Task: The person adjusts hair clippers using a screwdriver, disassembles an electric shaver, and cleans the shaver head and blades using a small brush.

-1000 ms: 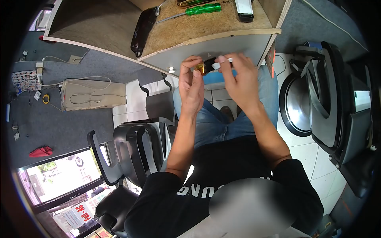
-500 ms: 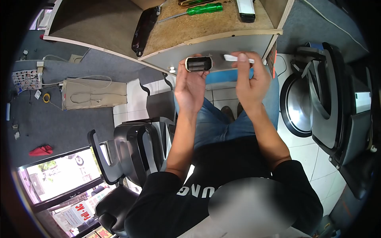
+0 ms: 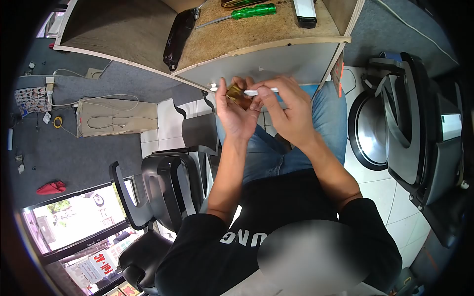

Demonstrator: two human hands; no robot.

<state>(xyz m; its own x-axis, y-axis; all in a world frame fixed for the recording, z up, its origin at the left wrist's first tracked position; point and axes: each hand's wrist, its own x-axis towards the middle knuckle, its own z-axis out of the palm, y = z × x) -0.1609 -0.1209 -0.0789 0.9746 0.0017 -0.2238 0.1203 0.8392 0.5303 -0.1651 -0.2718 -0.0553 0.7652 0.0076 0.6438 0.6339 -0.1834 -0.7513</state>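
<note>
My left hand (image 3: 238,116) is raised below the shelf front, its fingers curled round a small gold-coloured casing (image 3: 236,92). The casing is partly hidden by the fingers, and I cannot tell its exact kind. In my right hand (image 3: 291,106) a slim white stick-like piece (image 3: 270,91) is pinched between thumb and fingers. Its left tip meets or nearly meets the casing; whether they touch I cannot tell. Above the hands, on the wooden shelf (image 3: 256,43), lie a green-handled screwdriver (image 3: 253,12), a black glossy housing (image 3: 180,37) and a white-and-black device (image 3: 305,14).
A black chair (image 3: 170,192) stands to the left, with a cardboard box (image 3: 117,117) beyond it. On the right is a large black seat with a round shiny metal base (image 3: 371,130). The shelf's front edge (image 3: 291,43) runs just above my hands.
My right hand has moved left, bringing the white piece to the casing. My left hand has turned the casing: its dark oblong end faced me before, and now its gold side shows.
</note>
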